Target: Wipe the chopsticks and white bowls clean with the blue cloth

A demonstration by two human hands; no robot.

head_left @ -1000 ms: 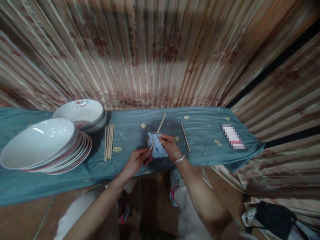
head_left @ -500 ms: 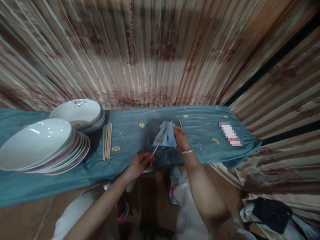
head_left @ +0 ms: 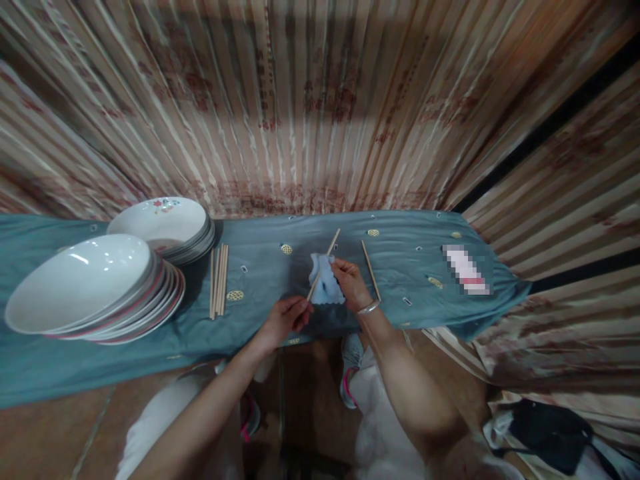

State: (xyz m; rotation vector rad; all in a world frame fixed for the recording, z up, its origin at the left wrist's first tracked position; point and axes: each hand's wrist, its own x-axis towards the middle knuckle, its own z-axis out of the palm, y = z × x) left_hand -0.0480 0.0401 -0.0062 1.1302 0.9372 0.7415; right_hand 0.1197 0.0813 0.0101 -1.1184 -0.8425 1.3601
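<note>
My left hand (head_left: 289,317) pinches the lower end of a wooden chopstick (head_left: 334,241), which slants up and away to the right. A light blue cloth (head_left: 327,283) with a wavy edge lies against the middle of that chopstick. Gripping the cloth's upper right part is my right hand (head_left: 351,281), with a silver bangle on its wrist; its fingertips partly hide the cloth. Just right of this hand a single chopstick (head_left: 371,270) rests on the table. Several more chopsticks (head_left: 219,283) lie side by side to the left.
A blue-green tablecloth (head_left: 265,267) with pineapple prints covers the long table. Stacked white plates (head_left: 80,283) and a second stack of white bowls (head_left: 160,223) stand at the left. A pixelated pink-and-white item (head_left: 467,270) lies at the right. Pleated curtains (head_left: 310,120) hang behind.
My right hand and the cloth have slid down the chopstick towards my left hand, baring its upper end. The view has shifted slightly.
</note>
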